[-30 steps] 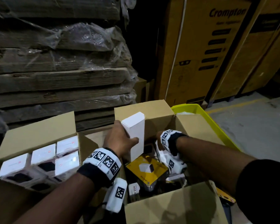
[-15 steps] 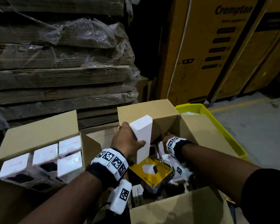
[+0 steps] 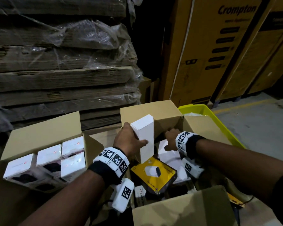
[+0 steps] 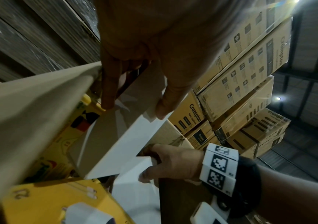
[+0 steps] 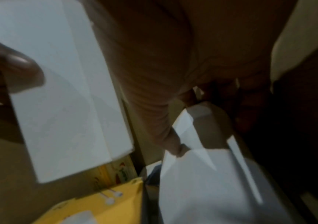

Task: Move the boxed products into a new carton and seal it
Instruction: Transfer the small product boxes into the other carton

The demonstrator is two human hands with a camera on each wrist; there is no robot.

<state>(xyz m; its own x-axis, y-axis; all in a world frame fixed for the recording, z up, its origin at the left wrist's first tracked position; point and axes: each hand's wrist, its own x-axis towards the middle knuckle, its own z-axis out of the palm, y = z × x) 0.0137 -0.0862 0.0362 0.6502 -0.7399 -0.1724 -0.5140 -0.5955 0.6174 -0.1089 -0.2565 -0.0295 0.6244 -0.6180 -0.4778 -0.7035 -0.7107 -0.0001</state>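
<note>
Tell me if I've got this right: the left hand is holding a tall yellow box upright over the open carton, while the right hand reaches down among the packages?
Nearly. The tall box that the left hand holds is white, not yellow, as the head view shows. The yellow package lies below it in the carton. The right hand does reach down among the packages.

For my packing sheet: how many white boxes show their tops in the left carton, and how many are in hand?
Square white boxes, tops showing in the left carton: 4
Tall white box held by the left hand: 1
White box gripped by the right hand: 1
Total: 6
</note>
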